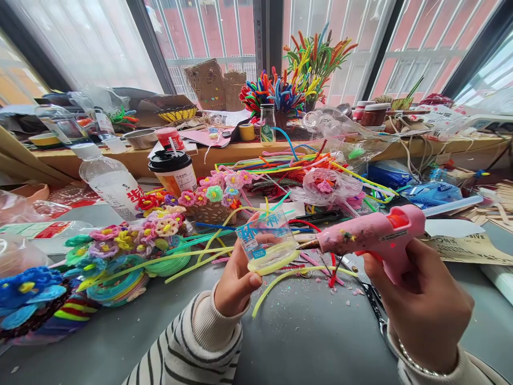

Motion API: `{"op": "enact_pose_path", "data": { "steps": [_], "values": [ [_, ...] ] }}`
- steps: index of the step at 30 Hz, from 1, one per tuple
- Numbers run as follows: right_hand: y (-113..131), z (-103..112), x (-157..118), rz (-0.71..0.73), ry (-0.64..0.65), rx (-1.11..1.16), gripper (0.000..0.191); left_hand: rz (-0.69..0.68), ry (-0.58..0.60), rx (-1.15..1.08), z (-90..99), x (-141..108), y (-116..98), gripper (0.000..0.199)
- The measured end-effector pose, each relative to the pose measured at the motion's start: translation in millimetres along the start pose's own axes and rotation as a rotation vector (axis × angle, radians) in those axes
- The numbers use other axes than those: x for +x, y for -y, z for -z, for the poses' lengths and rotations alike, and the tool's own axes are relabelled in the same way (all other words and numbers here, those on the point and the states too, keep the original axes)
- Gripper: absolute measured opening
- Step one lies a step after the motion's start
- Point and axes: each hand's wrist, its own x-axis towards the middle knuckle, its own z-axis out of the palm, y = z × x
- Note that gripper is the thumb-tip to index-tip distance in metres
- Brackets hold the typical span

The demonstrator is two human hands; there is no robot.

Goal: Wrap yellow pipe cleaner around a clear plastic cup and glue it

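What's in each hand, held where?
Right hand: pink glue gun, by the handle. Left hand: clear labelled plastic container, at its left side, thumb near the yellow-trimmed edge.

The one camera sits on the person's head, looking forward and down over the table [320, 331] toward the windows [212, 32].

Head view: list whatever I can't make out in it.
All in the head view:
- Left fingertips: largely hidden behind the clear plastic cup.
- Nozzle of the glue gun: too small to tell whether it touches the cup.
- Small print on the cup's label: too small.
- Scissors: partly hidden by the right hand.
- Right sleeve: cut off by the picture's edge.
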Motion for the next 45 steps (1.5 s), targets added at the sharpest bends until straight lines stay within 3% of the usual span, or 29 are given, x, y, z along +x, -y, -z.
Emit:
{"op": "enact_pose_path", "data": {
  "steps": [24,35,42,45],
  "values": [
    [0.2,0.2,0.2,0.038,-0.019,-0.008,0.031,-0.007,0.001,-0.023,-0.6,-0.3,-0.2,0.093],
    [-0.4,0.2,1.8,0.056,-0.024,0.003,0.029,0.023,-0.02,-0.056,-4.0,-3.4,-5.2,0.085],
    [1.1,0.3,2.1,0.048,-0.016,0.014,0.031,-0.032,0.023,-0.073,0.2,-0.5,0.0,0.086],
    [0.5,0.1,1.7,0.051,-0.012,0.021,0.032,0.013,-0.006,-0.071,-0.9,-1.3,-2.2,0.088]
  ]
}}
